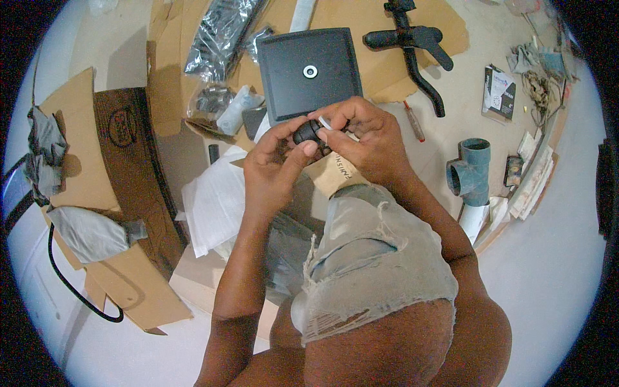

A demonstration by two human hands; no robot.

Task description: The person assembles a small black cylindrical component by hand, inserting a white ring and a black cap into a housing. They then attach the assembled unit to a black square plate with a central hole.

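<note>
My left hand (280,155) is closed around a small black fitting (305,132) with a rounded, grooved body, held between thumb and fingers. Against its right side my right hand (364,135) pinches a thin white piece (325,122), which looks like the edge of a ring or a tape roll. Fingers partly hide both pieces. Just beyond my hands lies a square black shower head (290,77), its silver-rimmed connector (310,71) facing up.
A black mixer tap (406,40) rests on cardboard at the far right. Nearer are a screwdriver (414,122), a grey pipe tee (474,164) and a small box (498,93). Plastic-wrapped black parts (222,39) lie far left, and an open cardboard box (138,174) stands left.
</note>
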